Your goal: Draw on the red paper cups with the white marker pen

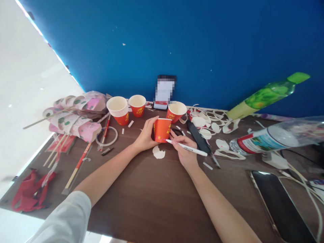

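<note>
An upside-down red paper cup [162, 129] stands on the dark wooden table [157, 199]. My left hand [146, 136] is wrapped round its left side. My right hand [184, 152] grips a white marker pen [187, 147] with its tip touching the cup's lower edge. A round white paper cutout [158, 153] lies just in front of the cup.
A stack of red cups [118, 109], two single cups [137, 105] [176, 111], paper scraps [210, 125], black scissors [201, 141], a green bottle [268, 94], a clear bottle [273, 138], a phone [280, 206], chopsticks [76, 168] and patterned cups [76, 118] surround the hands. A blue wall [177, 40] backs the table.
</note>
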A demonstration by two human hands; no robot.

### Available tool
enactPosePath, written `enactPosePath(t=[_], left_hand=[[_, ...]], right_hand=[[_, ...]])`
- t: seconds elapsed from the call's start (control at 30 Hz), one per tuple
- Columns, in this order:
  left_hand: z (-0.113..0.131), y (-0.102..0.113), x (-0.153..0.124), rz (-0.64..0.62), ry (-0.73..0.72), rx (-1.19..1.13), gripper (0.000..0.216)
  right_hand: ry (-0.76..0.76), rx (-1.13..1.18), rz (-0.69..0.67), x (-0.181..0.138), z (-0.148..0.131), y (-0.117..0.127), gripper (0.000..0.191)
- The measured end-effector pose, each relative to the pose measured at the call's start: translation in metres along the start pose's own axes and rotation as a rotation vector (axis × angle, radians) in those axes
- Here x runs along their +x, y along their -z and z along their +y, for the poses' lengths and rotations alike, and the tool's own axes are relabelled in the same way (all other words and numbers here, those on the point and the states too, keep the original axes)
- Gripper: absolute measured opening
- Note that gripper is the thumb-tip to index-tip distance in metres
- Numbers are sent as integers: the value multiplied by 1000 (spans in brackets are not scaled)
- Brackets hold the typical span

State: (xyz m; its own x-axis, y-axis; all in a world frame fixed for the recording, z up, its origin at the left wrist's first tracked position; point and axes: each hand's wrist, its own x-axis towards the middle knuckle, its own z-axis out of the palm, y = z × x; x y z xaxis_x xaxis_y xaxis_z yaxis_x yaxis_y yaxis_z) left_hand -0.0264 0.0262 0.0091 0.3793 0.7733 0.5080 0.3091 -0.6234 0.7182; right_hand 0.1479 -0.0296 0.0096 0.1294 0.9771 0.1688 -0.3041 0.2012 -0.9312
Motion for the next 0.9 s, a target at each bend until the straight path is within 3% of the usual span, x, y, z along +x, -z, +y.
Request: enactPosePath(t=[0.6,0.9], left_hand=[[0,0,0,-5,92,-86,96],[1,-1,0,-10,123,-120,98]], right_hand=[[-25,44,85,2,1,-2,21],[-25,99,66,3,0,-2,23]])
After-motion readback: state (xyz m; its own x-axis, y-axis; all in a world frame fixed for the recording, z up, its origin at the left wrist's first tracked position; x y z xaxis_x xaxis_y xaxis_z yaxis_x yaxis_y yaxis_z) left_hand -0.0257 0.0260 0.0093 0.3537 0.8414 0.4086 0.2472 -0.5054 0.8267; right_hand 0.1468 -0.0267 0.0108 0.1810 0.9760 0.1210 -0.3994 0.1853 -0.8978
